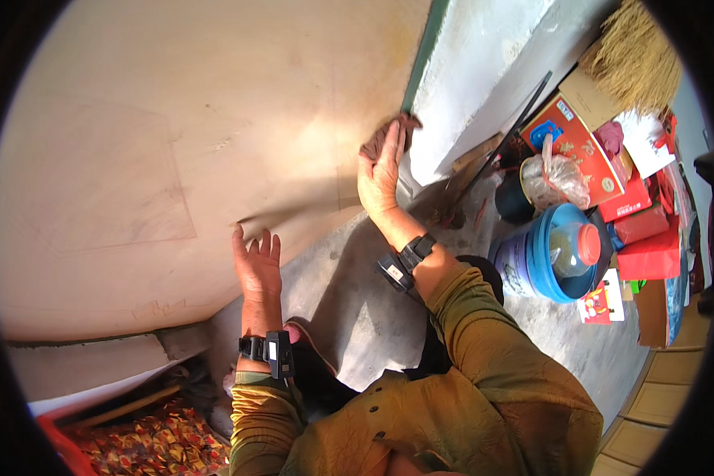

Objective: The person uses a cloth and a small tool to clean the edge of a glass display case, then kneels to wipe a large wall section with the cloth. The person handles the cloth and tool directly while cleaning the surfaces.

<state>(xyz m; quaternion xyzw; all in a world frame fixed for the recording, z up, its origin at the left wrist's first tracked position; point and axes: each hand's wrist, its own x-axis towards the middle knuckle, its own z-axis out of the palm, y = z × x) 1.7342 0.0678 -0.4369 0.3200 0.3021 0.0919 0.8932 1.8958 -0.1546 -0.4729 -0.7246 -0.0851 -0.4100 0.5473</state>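
My right hand [381, 181] holds a crumpled brown cloth [387, 140] against the edge of a large pale panel [262, 107], where its green border strip [425, 56] meets a white wall [482, 65]. The fingers lie flat over the cloth. My left hand [259, 262] is bare, palm turned up and fingers apart. Its thumb tip is at the panel's lower part; whether it touches is hard to tell. Faint drawn lines and a few scuffs mark the panel. Both wrists wear black strapped devices.
Right of me stand a blue bucket [562, 285] with a red-lidded jar [574, 250] in it, a red carton [571, 149], red bags [648, 253] and a straw broom [636, 56]. A dark rod [511, 128] leans there. At lower left lies a pile of colourful wrapped pieces [154, 443].
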